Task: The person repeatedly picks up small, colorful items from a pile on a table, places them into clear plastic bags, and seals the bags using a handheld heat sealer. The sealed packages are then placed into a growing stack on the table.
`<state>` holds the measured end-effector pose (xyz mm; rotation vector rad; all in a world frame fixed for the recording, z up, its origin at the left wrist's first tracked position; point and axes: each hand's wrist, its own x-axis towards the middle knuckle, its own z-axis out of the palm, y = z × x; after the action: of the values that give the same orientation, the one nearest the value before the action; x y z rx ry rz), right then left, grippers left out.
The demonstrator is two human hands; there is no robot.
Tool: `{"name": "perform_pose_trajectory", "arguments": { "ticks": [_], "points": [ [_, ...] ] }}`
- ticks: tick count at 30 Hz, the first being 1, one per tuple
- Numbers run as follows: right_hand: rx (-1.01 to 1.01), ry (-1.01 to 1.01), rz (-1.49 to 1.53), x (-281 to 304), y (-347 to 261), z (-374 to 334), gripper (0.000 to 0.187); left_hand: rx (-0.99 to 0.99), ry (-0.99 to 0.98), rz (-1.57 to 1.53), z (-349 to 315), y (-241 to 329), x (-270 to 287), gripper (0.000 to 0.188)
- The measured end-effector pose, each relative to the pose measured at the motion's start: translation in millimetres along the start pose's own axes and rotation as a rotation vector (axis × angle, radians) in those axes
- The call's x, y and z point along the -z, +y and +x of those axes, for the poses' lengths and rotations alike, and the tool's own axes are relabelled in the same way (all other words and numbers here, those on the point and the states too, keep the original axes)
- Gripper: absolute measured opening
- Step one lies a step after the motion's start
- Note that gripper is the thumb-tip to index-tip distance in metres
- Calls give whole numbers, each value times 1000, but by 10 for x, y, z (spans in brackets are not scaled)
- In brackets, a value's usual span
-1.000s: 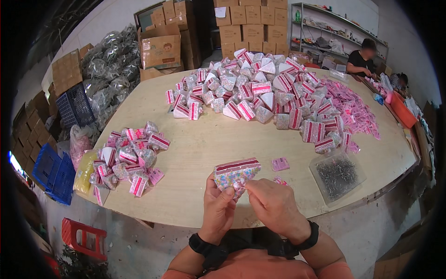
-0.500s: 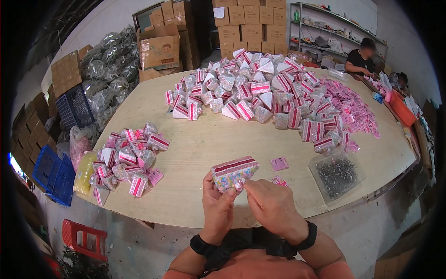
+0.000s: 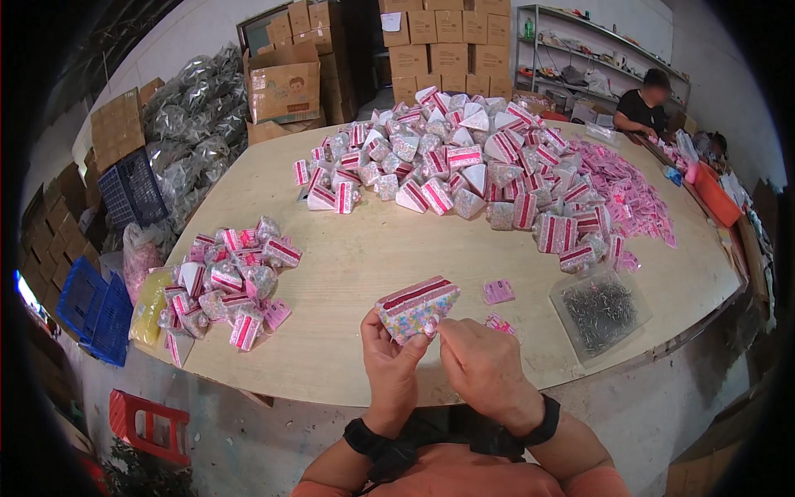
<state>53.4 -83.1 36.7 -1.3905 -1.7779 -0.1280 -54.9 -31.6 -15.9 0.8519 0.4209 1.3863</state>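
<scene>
A cake-slice-shaped toy [image 3: 406, 313] with red and pink stripes and a pastel speckled side is held up by my left hand [image 3: 391, 371], thumb at its lower edge. Close against the slice's lower right corner, my right hand [image 3: 490, 369] is closed, fingers pinched beside a small pale pink bit there. Whatever those fingers grip is hidden. Just beyond my right hand lie a pink card [image 3: 498, 291] and a small pink printed piece [image 3: 499, 324]. To the right, a clear shallow tray [image 3: 580, 341] contains many small dark metal pieces.
A large heap of wrapped cake slices [image 3: 439, 161] covers the table's far side, beside a pile of pink cards [image 3: 629, 195]. A smaller heap [image 3: 228, 286] sits at left. Someone in black [image 3: 642, 108] sits at far right. A red stool [image 3: 149, 427] stands on the floor.
The cake slice has tilted slightly and shifted a little left in my left hand. My right hand stays at its corner, almost unmoved.
</scene>
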Motion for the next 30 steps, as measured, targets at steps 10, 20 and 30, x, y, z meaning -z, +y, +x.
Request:
{"name": "perform_pose_trajectory", "arguments": {
  "ticks": [10,20,30],
  "points": [
    [2,32,-11,-57,74,-1,12,11,34,34,6,-75,-10,56],
    [-66,-28,-40,-44,116,20,7,-64,36,191,38,-90,-5,59],
    [-353,-100,261,7,131,52,15,-64,-4,223,81,-87,-5,61]
  ]
}}
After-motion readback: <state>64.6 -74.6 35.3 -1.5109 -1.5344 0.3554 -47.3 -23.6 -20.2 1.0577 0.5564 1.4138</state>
